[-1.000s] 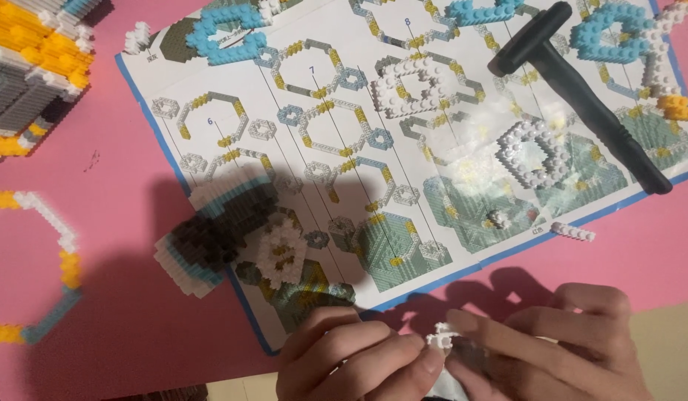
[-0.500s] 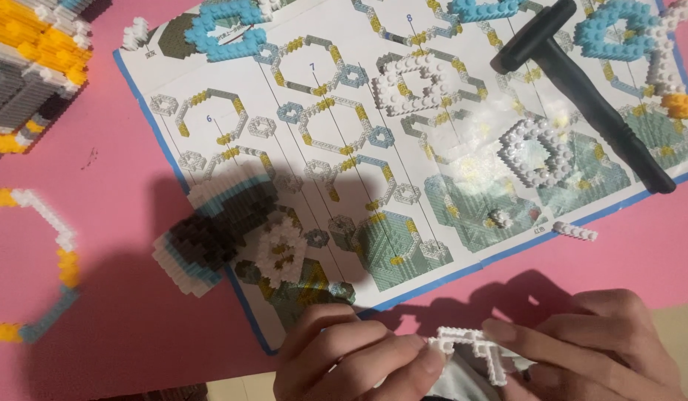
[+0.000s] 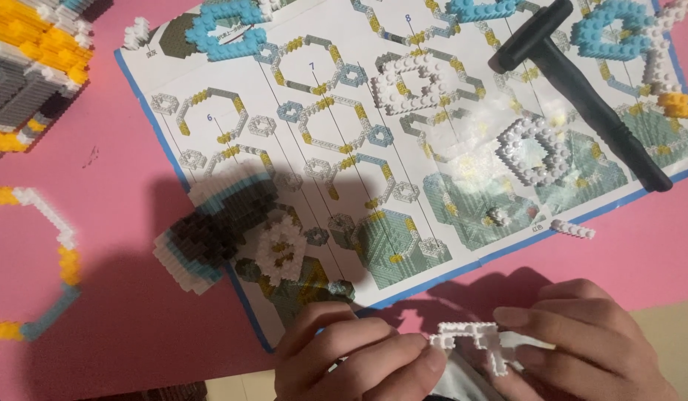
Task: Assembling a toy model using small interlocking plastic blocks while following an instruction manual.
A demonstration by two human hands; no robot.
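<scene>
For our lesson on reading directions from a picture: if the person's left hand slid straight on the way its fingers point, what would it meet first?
The left hand points right, so it would probably first meet the white brick piece it already touches, then the right hand holding the other side.

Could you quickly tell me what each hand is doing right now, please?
Left hand: fingers closed on the left end of the white brick piece.
Right hand: fingers closed on the same piece's right side.
</scene>
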